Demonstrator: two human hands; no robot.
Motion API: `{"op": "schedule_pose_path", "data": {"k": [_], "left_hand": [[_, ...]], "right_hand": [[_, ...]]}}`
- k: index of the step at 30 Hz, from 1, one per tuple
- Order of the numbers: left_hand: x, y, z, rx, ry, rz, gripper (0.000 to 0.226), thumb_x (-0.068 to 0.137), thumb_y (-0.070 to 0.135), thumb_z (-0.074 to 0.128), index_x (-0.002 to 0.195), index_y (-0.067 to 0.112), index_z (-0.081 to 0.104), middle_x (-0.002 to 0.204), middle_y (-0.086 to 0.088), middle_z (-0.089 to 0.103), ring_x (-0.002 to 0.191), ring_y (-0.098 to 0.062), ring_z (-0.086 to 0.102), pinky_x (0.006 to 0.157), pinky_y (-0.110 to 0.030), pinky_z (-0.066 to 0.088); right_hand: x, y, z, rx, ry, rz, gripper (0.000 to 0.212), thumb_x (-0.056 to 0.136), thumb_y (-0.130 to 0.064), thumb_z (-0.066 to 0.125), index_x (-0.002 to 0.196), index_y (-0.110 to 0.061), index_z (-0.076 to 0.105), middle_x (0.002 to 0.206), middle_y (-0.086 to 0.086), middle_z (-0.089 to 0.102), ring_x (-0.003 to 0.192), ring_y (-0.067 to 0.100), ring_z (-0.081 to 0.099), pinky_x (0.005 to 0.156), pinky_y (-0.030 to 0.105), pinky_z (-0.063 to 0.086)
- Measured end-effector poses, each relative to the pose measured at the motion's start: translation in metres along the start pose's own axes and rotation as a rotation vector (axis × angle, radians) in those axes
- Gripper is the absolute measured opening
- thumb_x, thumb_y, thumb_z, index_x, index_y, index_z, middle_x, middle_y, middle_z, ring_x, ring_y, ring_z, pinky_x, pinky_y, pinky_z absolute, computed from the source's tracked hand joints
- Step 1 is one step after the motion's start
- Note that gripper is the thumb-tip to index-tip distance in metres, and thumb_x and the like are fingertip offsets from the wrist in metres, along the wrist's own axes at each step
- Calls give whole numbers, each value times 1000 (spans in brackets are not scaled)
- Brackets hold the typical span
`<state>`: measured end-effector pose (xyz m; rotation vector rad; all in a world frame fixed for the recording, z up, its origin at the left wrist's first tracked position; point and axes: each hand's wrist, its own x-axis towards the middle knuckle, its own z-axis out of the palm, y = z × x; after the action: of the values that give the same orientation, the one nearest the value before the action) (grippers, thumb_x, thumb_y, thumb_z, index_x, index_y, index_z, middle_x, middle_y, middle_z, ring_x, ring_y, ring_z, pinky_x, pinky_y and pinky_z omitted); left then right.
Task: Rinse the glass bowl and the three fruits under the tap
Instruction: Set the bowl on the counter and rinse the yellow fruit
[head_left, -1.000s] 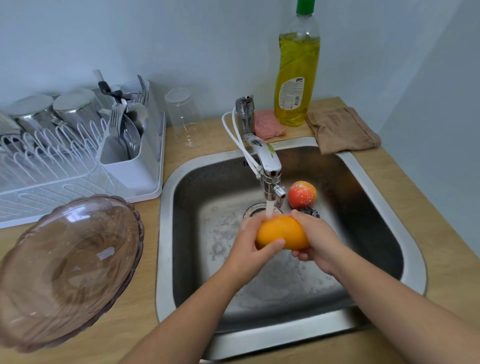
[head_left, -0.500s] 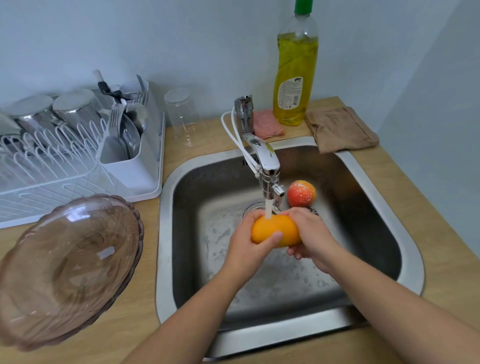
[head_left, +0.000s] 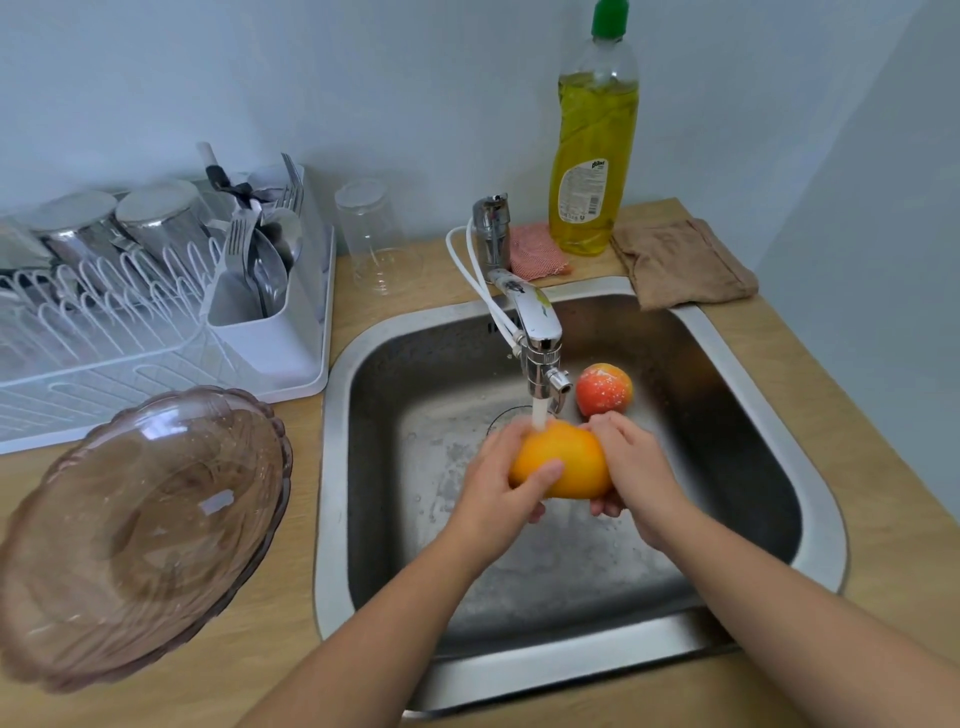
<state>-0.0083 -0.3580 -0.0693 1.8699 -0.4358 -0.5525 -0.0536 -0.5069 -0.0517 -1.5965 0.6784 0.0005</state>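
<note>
Water runs from the tap (head_left: 540, 358) onto an orange fruit (head_left: 563, 460) that I hold over the steel sink (head_left: 737, 364). My left hand (head_left: 501, 488) grips its left side with the thumb across the front. My right hand (head_left: 631, 470) cups its right side. A red apple (head_left: 605, 389) lies on the sink floor behind my right hand. A third fruit seen earlier beside the apple is hidden now. The brownish glass bowl (head_left: 140, 525) sits on the wooden counter left of the sink.
A white dish rack (head_left: 156, 332) with steel cups and cutlery stands at the back left. An upturned clear glass (head_left: 371, 236), a pink sponge (head_left: 535, 252), a yellow dish-soap bottle (head_left: 595, 150) and a brown cloth (head_left: 680, 262) line the back edge.
Both hands have turned the orange fruit under the stream and shifted slightly. My right hand now covers the dark fruit that showed beside the apple.
</note>
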Motion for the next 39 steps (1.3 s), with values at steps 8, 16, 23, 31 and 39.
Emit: {"op": "schedule_pose_path", "data": {"k": [8,16,23,31,39], "left_hand": [[9,16,-1,-222,135,-204,21,100,44,37,107,35,54,95,-14,61,53,-16,60,48,-27,53],[1,7,2,-193,-19,-79,44,83,28,72,120,41,51,121,-7,49,85,-22,67,69,-30,60],[3,18,4,-433,192,-300,22,101,39,39,97,38,60,97,-12,59,53,-18,61,63,-38,60],[-9,4,8,-377,-71,-158,38,95,23,57,126,40,44,119,-9,50,81,-19,70,81,-33,59],[-3,-1,0,-326,102,-251,27,99,49,34,106,25,46,103,-11,58,63,-21,65,65,-38,60]], "right_hand": [[-11,3,18,-49,70,-222,9,94,-33,53,97,-36,60,96,-5,56,79,22,64,51,27,52],[4,5,0,18,-65,11,15,95,-37,48,104,-32,60,101,12,59,64,23,59,46,25,43],[1,18,9,-186,-104,-331,32,78,-56,57,109,-50,54,116,-11,49,100,14,56,73,32,54],[11,0,8,9,45,43,26,95,-43,43,92,-31,67,98,7,58,78,23,59,52,27,45],[4,-2,-6,-181,-348,-168,35,80,-35,73,112,-35,58,107,-4,57,90,23,64,61,26,56]]}}
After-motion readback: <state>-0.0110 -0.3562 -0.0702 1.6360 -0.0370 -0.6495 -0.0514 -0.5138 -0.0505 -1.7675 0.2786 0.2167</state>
